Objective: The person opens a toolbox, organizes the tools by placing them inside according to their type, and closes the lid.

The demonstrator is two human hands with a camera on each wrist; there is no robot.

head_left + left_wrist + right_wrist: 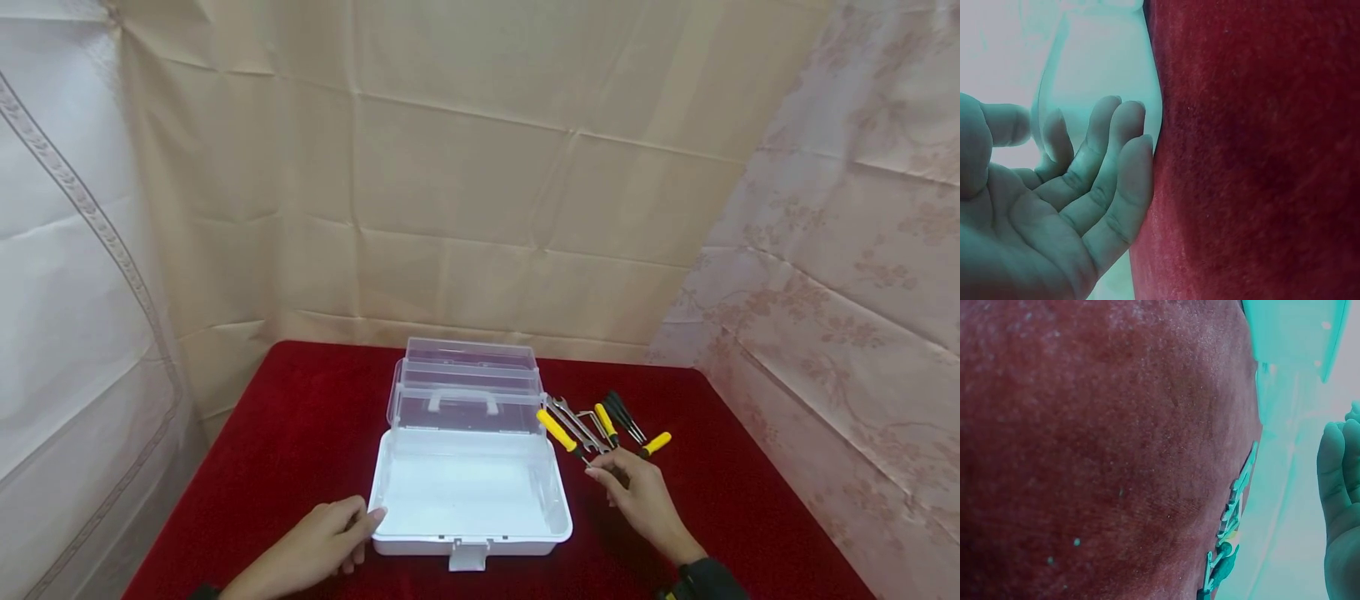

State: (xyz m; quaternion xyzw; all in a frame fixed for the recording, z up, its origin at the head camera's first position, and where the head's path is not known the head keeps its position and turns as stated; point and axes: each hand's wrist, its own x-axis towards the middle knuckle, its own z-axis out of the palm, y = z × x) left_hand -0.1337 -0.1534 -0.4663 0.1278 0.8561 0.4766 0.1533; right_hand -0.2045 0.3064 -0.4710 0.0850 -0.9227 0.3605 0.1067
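Left hand [333,535] grips one box [412,547], right hand [641,493] one of three yellow screwdrivers [557,430].

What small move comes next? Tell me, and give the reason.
Probably lower the yellow-handled, metal-shafted screwdriver into the open white plastic box: the right hand pinches it near the box's right edge, and the left hand touches the left side.

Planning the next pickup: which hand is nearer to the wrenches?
Right. The right hand is just in front of the wrenches, pinching a yellow-handled screwdriver; the left hand is across the box, at its left rim.
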